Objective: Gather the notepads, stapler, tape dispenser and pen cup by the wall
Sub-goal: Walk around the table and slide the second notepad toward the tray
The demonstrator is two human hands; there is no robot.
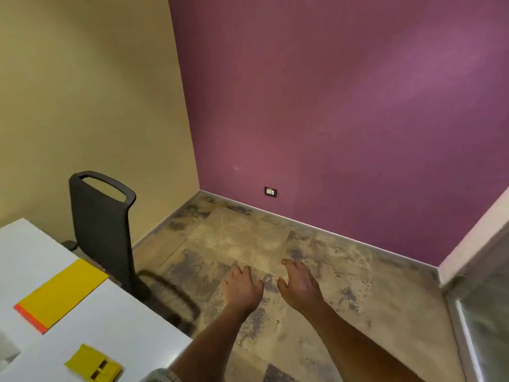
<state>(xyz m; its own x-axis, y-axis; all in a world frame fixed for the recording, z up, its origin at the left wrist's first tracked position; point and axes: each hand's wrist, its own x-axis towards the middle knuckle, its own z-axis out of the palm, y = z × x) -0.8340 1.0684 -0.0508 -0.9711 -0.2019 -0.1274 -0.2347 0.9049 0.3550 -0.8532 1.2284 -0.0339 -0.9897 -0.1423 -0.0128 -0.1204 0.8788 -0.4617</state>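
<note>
Both hands, left hand [242, 285] and right hand [298, 282], hang empty over the floor, fingers loosely spread. The yellow notepad [62, 295] lies on the white desk [129, 326], well apart to their left; a smaller yellow item [93, 366] lies nearer the desk's front edge.

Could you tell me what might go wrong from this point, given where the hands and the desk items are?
Both the left hand and right hand are empty and out over the floor, away from the white desk, so reaching back unsighted might knock the small yellow item off its edge. The black chair stands close beside the desk and could block access to the yellow notepad.
</note>
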